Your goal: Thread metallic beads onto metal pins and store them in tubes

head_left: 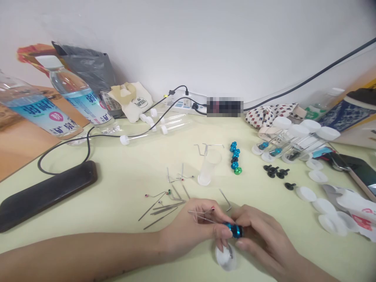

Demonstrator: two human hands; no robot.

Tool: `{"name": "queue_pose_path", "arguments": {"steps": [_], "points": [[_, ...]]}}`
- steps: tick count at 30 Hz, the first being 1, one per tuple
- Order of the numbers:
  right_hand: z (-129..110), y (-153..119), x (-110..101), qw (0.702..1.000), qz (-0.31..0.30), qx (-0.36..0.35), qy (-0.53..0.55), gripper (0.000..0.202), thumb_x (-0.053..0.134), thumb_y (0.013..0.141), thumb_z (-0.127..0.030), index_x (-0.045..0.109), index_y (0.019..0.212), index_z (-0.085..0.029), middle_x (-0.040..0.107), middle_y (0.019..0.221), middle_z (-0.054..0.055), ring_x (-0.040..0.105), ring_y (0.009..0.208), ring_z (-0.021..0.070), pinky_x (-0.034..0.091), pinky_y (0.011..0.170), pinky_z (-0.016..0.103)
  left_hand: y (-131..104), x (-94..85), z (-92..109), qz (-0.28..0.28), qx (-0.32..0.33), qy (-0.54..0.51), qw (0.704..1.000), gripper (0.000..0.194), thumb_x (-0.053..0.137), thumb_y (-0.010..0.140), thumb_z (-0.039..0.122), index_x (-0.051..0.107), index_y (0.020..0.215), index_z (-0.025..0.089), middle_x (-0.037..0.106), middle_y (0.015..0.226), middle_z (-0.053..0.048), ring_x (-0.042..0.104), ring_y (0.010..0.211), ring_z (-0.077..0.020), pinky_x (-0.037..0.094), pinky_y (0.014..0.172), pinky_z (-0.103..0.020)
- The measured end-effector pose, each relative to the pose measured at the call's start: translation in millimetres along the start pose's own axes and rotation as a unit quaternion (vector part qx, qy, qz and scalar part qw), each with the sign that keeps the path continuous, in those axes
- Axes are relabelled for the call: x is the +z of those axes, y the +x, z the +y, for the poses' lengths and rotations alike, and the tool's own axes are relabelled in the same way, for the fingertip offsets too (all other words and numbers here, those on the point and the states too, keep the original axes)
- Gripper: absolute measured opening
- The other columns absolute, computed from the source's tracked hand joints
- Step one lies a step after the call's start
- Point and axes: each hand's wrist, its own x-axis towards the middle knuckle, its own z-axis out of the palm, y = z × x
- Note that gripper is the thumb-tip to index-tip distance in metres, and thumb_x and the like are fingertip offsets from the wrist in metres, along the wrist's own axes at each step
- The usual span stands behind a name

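Between the left hand (196, 224) and the right hand (264, 237) sits a short, shiny blue-and-black cylindrical piece (235, 230). The left hand pinches it with thumb and fingers, and the right hand's bent fingers and thumb close on its black end. Thin silver metal rods (202, 216), one with a small red tip (213, 209), cross the left hand's palm side.

Just below the left hand's fingertips is a clear container with a white round part (223, 256). Just beyond the hands, a bent silver rod (225, 199) lies on the pale yellow-green bench (117, 203).

Past the left hand spread loose silver rods (164, 207), some with red, green or white tips. Farther beyond the hands, a translucent whitish plastic cylinder (209, 168) stands upright; to its right runs a row of small blue, black and green pieces (235, 156).

Beyond the right hand are black knob-like parts (273, 170), then clear tubes with white caps (293, 143), several holding blue or dark pieces. White round lids (319, 205) lie to the right of that hand.

Well left of the left hand rests a dark, rounded oblong device (49, 196); behind it stand two blue-labelled clear plastic bottles (84, 98), with a black cable (108, 136) looping near them.
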Motion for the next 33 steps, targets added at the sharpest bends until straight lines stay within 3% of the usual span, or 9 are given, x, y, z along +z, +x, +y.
{"name": "queue_pose_path", "arguments": {"steps": [2,8,15,20,23,26,29,33], "points": [[0.9,-0.3,-0.8,1.0,-0.009,-0.005,-0.005,0.005,0.051,0.093,-0.026,0.052,0.092,-0.021,0.059,0.08,0.004,0.057,0.07,0.0148,0.047,0.061,0.026,0.0,0.2,0.3,-0.002,-0.001,-0.001,1.0,0.018,0.078,0.068,0.022,0.07,0.079,0.01,0.068,0.064,-0.005,0.062,0.055,-0.0114,0.051,0.058,-0.025],[0.1,3.2,4.7,0.998,0.055,-0.038,-0.02,0.007,0.056,0.091,-0.019,0.053,0.095,-0.023,0.06,0.084,0.004,0.059,0.07,0.0131,0.048,0.057,0.022,0.0,0.2,1.9,0.0,0.006,0.009,1.0,0.016,0.077,0.07,0.021,0.07,0.08,0.01,0.069,0.064,-0.005,0.062,0.055,-0.0109,0.051,0.058,-0.024],[1.0,1.5,0.1,1.0,0.009,-0.025,-0.001,0.004,0.055,0.092,-0.026,0.055,0.092,-0.021,0.061,0.079,0.004,0.057,0.07,0.0149,0.047,0.06,0.027,-0.2,-0.2,0.3,-0.005,0.007,-0.002,1.0,0.016,0.078,0.069,0.019,0.07,0.079,0.009,0.068,0.064,-0.005,0.062,0.055,-0.0107,0.051,0.058,-0.024],[3.8,-1.8,7.0,0.998,0.054,-0.015,0.02,0.008,0.056,0.09,-0.019,0.053,0.096,-0.025,0.059,0.086,0.004,0.059,0.072,0.014,0.047,0.058,0.024,0.2,-1.2,-0.1,-0.009,0.011,0.004,1.0,0.016,0.076,0.072,0.02,0.07,0.082,0.009,0.069,0.065,-0.006,0.063,0.056,-0.0108,0.052,0.059,-0.024],[1.0,-1.1,6.1,0.998,0.047,0.009,0.04,0.006,0.056,0.091,-0.028,0.053,0.094,-0.024,0.058,0.082,0.004,0.058,0.069,0.0147,0.047,0.057,0.026,0.4,-1.4,-0.3,-0.01,0.015,0.004,1.0,0.016,0.076,0.071,0.02,0.07,0.081,0.009,0.069,0.066,-0.005,0.063,0.056,-0.0104,0.052,0.059,-0.024],[-3.3,1.0,-0.3,1.0,-0.003,0.021,0.018,0.018,0.049,0.093,-0.037,0.054,0.094,-0.02,0.057,0.08,0.006,0.056,0.071,0.0177,0.048,0.06,0.03,0.3,-0.5,0.2,-0.005,0.013,0.0,1.0,0.015,0.077,0.071,0.019,0.07,0.081,0.009,0.069,0.064,-0.004,0.063,0.056,-0.0101,0.052,0.059,-0.023],[-3.7,1.5,-3.2,1.0,-0.024,0.015,0.001,0.021,0.039,0.097,-0.031,0.056,0.092,-0.018,0.056,0.078,0.006,0.055,0.071,0.0175,0.047,0.062,0.031,0.4,0.3,1.0,-0.004,0.01,0.0,1.0,0.015,0.076,0.072,0.019,0.069,0.081,0.01,0.069,0.063,-0.004,0.063,0.055,-0.0102,0.052,0.058,-0.023],[1.2,-2.1,3.1,1.0,0.015,0.021,0.005,0.005,0.049,0.094,-0.022,0.054,0.096,-0.021,0.057,0.082,0.005,0.056,0.071,0.0147,0.047,0.059,0.026,0.4,-0.8,0.7,0.004,0.018,0.014,1.0,0.015,0.076,0.072,0.02,0.069,0.08,0.01,0.069,0.063,-0.004,0.063,0.056,-0.0106,0.051,0.06,-0.024]]}}
